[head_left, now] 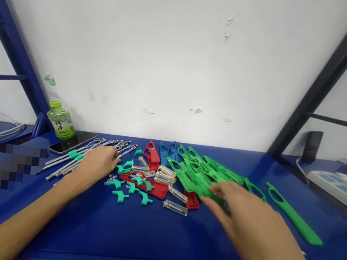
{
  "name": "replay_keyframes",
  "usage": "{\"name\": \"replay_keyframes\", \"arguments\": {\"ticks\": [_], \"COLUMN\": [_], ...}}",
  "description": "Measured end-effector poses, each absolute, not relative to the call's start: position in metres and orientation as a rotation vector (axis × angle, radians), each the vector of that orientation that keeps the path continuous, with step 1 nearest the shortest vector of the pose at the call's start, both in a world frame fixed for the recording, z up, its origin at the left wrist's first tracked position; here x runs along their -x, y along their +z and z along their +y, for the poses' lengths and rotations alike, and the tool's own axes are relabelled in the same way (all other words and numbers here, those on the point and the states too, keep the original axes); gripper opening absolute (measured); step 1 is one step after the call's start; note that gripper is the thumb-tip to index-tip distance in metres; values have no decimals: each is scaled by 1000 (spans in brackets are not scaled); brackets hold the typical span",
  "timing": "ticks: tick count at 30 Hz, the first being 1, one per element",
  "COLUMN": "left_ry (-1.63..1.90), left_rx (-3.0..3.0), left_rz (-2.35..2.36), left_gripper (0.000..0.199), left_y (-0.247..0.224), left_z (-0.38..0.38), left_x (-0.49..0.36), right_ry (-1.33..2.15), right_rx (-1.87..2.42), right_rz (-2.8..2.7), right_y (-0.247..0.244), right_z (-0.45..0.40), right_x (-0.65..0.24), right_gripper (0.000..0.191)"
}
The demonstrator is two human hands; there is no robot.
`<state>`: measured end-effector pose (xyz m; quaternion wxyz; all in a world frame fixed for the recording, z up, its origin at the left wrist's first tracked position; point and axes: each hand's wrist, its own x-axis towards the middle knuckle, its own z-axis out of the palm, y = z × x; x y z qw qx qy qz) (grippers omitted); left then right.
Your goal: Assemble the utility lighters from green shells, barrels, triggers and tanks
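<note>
My left hand (pixel 99 162) rests among metal rods with thin wires (pixel 65 165), its fingers curled together; whatever they hold is hidden. To its right lie several teal triggers (pixel 120 196) and clear fuel tanks (pixel 175 207). My right hand (pixel 240 208) closes over the near end of a green lighter casing (pixel 196 182) in a pile of similar ones, thumb on the near side. That casing and the hand are somewhat blurred. Red casing halves (pixel 157 188) lie between the hands, partly under triggers and tanks.
Blue casing pieces (pixel 168 153) lie at the back. One long green casing (pixel 297 216) is apart on the right. A drink bottle (pixel 61 120) stands by a phone (pixel 73 141) at back left. Blue frame posts flank the blue table (pixel 132 240), with a white wall behind.
</note>
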<state>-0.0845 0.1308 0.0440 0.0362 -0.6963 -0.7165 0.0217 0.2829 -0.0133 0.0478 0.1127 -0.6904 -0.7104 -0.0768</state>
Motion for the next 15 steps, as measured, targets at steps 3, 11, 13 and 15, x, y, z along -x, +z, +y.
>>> {"name": "replay_keyframes", "arguments": {"ticks": [3,11,13,15], "left_ry": [58,18,20,29], "left_rx": [2145,2135,2139,2148], "left_rz": [-2197,-2193,-2189,-2186], "left_gripper": [37,37,37,37], "left_y": [44,41,41,42], "left_z": [132,135,135,135], "left_x": [85,89,90,91], "right_ry": [-206,-103,-115,-154], "right_rx": [2146,2148,2210,2294], "right_rz": [-2027,-1905,-1786,-1648], "right_y": [59,56,60,63], "right_z": [19,52,41,28], "right_x": [-300,-337,-366,-402], "right_gripper": [23,34,30,31]}}
